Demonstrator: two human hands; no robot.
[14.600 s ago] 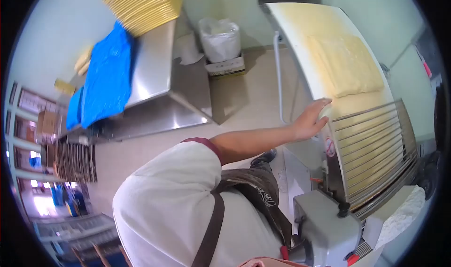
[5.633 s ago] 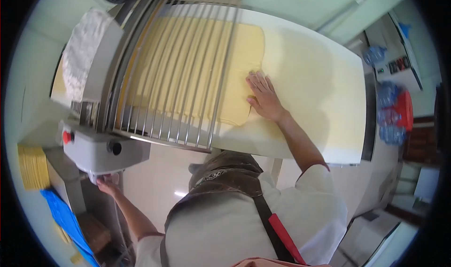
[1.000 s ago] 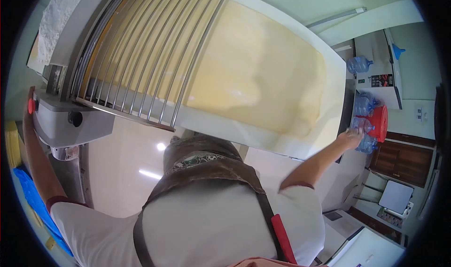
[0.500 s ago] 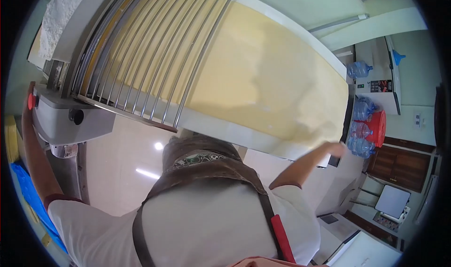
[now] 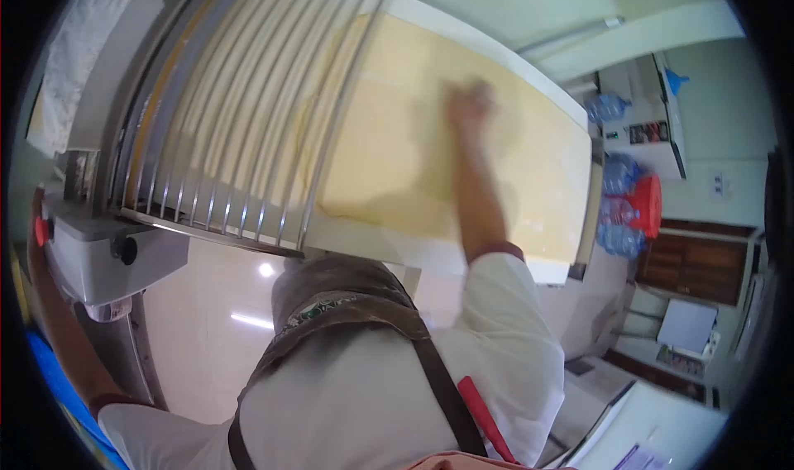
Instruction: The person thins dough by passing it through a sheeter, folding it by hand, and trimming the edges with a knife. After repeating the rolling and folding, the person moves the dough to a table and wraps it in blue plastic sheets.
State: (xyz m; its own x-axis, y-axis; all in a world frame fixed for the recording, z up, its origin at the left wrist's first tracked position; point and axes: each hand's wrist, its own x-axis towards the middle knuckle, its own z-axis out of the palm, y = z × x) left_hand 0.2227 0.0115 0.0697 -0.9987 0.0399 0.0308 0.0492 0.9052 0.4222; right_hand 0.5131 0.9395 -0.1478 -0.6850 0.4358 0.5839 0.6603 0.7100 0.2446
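Observation:
A wide, pale-yellow dough sheet [image 5: 397, 139] lies flat on the white belt [image 5: 389, 238] of a dough sheeter. Its left edge shows beneath the outer bars of the metal guard [image 5: 248, 131]. My right hand [image 5: 473, 110], smeared by motion, is over the middle of the dough, its arm stretched across the near edge of the belt. On the far left, my left hand [image 5: 39, 201] is at the red knob [image 5: 40, 231] on the side of the grey machine housing [image 5: 116, 259]. Its fingers are mostly hidden there.
A white, dusty cover [image 5: 91, 57] stands beyond the guard. Past the belt's right end are large clear water bottles [image 5: 620, 238] and a red bucket [image 5: 648, 205]. A wooden cabinet [image 5: 691, 263] stands farther back. Blue plastic [image 5: 58, 379] lies at lower left.
My right hand has swung from the belt's near right corner inward over the dough. The dough's left edge now shows near the guard's outer bars. My left hand stays by the red knob.

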